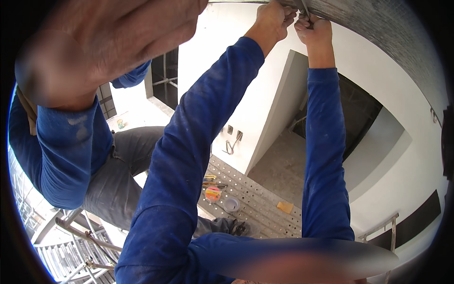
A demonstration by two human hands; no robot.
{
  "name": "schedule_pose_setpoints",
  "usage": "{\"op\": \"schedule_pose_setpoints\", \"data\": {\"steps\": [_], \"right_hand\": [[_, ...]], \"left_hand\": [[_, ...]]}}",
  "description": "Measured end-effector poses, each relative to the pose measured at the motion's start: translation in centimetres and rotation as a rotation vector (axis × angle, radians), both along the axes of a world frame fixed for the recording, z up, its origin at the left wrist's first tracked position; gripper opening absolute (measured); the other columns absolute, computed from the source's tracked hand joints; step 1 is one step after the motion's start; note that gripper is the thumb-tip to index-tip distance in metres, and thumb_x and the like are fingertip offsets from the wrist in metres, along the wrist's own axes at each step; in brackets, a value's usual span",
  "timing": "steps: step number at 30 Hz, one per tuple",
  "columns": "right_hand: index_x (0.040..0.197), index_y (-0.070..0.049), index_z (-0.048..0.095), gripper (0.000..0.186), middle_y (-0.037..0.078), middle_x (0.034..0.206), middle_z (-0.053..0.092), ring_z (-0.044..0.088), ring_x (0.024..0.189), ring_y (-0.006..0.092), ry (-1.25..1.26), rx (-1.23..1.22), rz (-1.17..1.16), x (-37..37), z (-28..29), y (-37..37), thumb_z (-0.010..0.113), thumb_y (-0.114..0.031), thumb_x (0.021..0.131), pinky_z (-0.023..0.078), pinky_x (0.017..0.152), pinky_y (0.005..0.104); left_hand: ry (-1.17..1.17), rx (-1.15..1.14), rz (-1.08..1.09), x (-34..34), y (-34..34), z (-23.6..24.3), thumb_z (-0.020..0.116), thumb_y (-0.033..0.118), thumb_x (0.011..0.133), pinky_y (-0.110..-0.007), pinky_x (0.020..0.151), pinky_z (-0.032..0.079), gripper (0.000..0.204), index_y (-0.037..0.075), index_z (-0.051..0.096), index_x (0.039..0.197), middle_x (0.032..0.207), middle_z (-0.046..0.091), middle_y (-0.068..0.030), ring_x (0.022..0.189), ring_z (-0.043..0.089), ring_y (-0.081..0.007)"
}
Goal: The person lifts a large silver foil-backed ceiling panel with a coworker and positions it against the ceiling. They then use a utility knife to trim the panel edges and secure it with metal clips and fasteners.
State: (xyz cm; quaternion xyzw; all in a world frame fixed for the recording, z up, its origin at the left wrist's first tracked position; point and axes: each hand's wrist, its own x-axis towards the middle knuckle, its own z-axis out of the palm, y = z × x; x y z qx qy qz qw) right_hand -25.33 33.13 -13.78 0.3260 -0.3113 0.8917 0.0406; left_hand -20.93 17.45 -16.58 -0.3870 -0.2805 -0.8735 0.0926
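Both my arms, in blue sleeves, reach up to the underside of a grey, rough-looking overhead surface (373, 28). My left hand (274, 20) is closed just below it, its fingers curled together; what they hold is hidden. Close beside it on the right, my right hand (316, 33) is closed round the lower end of a thin grey metal piece (305, 8). That piece runs up past the edge of the overhead surface, and its upper end is cut off by the picture's edge. The two hands are slightly apart.
A co-worker's large hand (142, 38) and blue sleeve (66, 146) fill the left side, very near. Below lies a perforated metal platform (260, 201) bearing a red-orange roll (213, 194), a round pale container (231, 204), hand tools and a yellowish piece (285, 207). Scaffold poles (92, 239) stand lower left.
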Motion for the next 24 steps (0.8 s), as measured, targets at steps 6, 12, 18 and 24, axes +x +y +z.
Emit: {"op": "schedule_pose_setpoints", "data": {"steps": [6,12,18,24], "right_hand": [[0.098,0.005,0.054,0.024,0.011,0.079,0.047,0.039,0.062,0.0163,-0.010,0.020,0.018,0.4,-0.4,-0.4,0.037,-0.011,0.103,0.030,0.050,0.0273],[0.100,0.007,0.053,0.022,0.010,0.077,0.047,0.037,0.059,0.0152,-0.040,0.004,-0.089,3.8,-1.1,-1.9,0.037,-0.008,0.103,0.031,0.051,0.0275],[0.095,0.005,0.053,0.023,0.008,0.075,0.044,0.034,0.057,0.0142,-0.070,-0.012,-0.057,4.4,-1.1,-2.2,0.038,-0.009,0.104,0.029,0.052,0.0273],[0.094,0.000,0.052,0.020,0.006,0.075,0.045,0.036,0.058,0.0140,-0.052,0.052,-0.066,3.8,-0.8,-1.8,0.036,-0.010,0.102,0.028,0.054,0.0287]], "left_hand": [[-0.032,-0.132,0.356,2.7,-0.6,-1.5,0.060,0.010,0.095,-0.033,0.072,0.049,0.025,-0.005,0.062,0.114,0.099,0.066,-0.0128,0.082,0.060,-0.0203],[-0.001,-0.419,0.757,5.2,-1.9,-3.4,0.074,0.026,0.093,-0.040,0.093,0.054,0.049,-0.005,0.061,0.128,0.114,0.069,-0.0156,0.105,0.065,-0.0241],[0.119,-0.566,0.782,7.7,-3.1,-5.5,0.076,0.028,0.092,-0.032,0.079,0.056,0.038,-0.005,0.071,0.109,0.096,0.071,-0.0102,0.090,0.067,-0.0182],[0.081,-0.632,0.757,10.7,-5.1,-7.4,0.073,0.027,0.095,-0.032,0.077,0.058,0.034,-0.005,0.072,0.106,0.095,0.073,-0.0101,0.087,0.070,-0.0177]]}}
